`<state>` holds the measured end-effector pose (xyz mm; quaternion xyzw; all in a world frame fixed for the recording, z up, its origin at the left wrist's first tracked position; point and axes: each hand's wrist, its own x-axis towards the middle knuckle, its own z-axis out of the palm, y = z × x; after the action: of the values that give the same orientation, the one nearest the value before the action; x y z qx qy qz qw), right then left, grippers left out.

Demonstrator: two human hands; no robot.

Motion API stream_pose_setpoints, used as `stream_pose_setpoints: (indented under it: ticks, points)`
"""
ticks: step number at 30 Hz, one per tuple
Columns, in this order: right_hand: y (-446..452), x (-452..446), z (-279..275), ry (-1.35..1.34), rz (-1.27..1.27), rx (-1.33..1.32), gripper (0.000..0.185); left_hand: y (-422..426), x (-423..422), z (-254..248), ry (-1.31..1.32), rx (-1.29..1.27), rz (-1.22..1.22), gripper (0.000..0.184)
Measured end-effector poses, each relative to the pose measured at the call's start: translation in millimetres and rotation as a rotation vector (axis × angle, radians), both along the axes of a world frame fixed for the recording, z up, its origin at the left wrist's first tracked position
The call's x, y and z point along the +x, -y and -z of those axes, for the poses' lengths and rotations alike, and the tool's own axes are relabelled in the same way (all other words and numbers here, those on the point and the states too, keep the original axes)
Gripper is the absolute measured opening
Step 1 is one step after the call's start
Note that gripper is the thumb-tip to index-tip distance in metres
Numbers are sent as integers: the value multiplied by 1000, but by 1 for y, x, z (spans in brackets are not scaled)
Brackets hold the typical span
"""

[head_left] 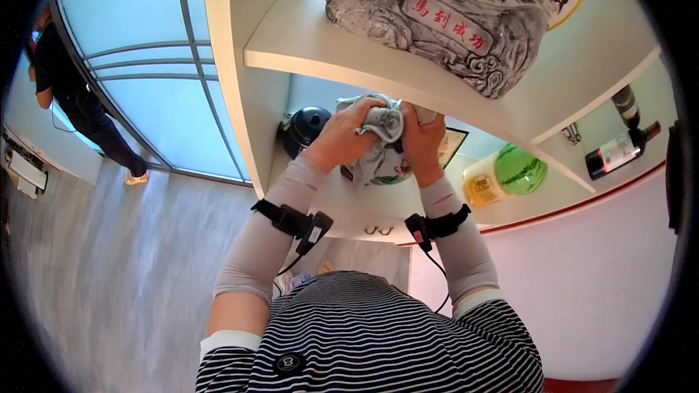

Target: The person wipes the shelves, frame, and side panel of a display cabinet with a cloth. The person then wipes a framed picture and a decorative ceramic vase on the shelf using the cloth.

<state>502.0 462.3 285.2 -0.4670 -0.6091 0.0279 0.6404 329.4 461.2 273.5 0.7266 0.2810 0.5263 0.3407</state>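
A bunched grey-green cloth (384, 122) lies between my hands, on the shelf below the large ornament. My left hand (342, 137) is closed around its left side, fingers curled over the top. My right hand (424, 142) is bent at the cloth's right side, thumb pressed along it and fingers curled; part of that grip is hidden. Directly beneath the cloth is a pale, rounded object with a floral pattern (386, 167), probably a vase, mostly covered by the hands and cloth.
A dark round object (307, 129) stands left of my hands. On the right are a green-and-yellow container (506, 175), a framed item (453, 147) and a lying wine bottle (623, 150). Overhead, a grey rock-like ornament (451, 22) rests on the upper shelf (291, 44). A person (80, 102) stands far left.
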Motion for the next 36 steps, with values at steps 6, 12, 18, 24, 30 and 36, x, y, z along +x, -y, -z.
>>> stream_pose_setpoints:
  ticks: [6,12,18,24,30,36]
  points:
    - [13,-3,-9,14,-91,-39,15,-59,12,1,-668,529,-56,30]
    - [8,-3,-5,-68,-99,-56,15,-77,18,-16,-518,204,-43,31]
    - [15,1,-7,-98,-157,-213,24,-78,23,-29,-590,172,-143,42]
    - [12,-3,-11,-39,-107,-52,18,-75,27,-34,-614,190,-201,42]
    - [9,-4,-8,-26,-37,14,20,-86,33,2,-792,352,-238,40]
    - [12,-4,-11,18,8,-49,26,-21,-2,-15,-521,-237,-116,39]
